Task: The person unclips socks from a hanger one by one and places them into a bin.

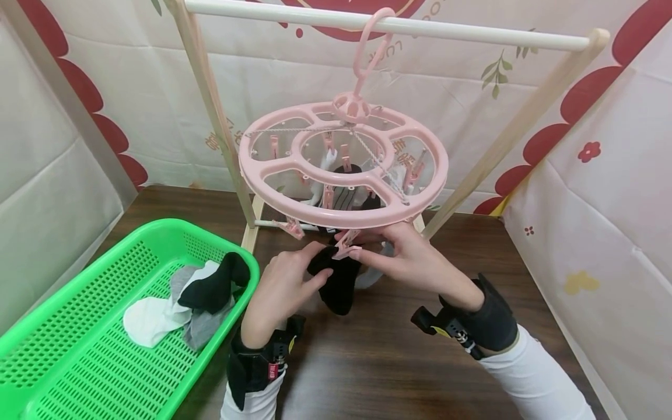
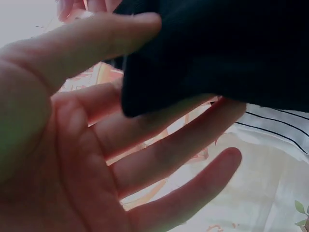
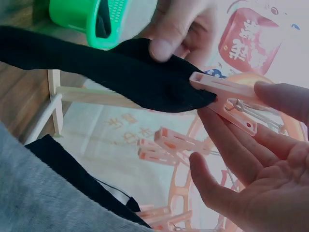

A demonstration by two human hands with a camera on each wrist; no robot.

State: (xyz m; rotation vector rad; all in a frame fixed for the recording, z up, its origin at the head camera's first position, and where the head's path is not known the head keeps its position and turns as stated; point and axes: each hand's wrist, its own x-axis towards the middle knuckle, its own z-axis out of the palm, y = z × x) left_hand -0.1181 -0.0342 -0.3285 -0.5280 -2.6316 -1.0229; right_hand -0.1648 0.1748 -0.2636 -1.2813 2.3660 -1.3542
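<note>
A black sock [image 1: 338, 291] hangs below the front rim of a round pink clip hanger [image 1: 336, 219]. My left hand [image 1: 278, 286] pinches its upper edge between thumb and fingers, the other fingers spread behind the cloth in the left wrist view. With thumb and fingers, my right hand [image 1: 415, 259] pinches a pink clothespin [image 3: 231, 96] of the hanger. In the right wrist view the pin's tip lies over the sock's edge, beside my left thumb. Other socks hang from inner pins, among them a striped one [image 1: 343, 198].
At left stands a green basket [image 1: 254, 280] with white, grey and black socks [image 1: 212, 286] in it. The hanger hooks over a white rod [image 1: 472, 36] on a wooden frame [image 1: 514, 134]. Another pink clothespin [image 1: 291, 227] dangles left of my hands. Patterned cloth encloses the table.
</note>
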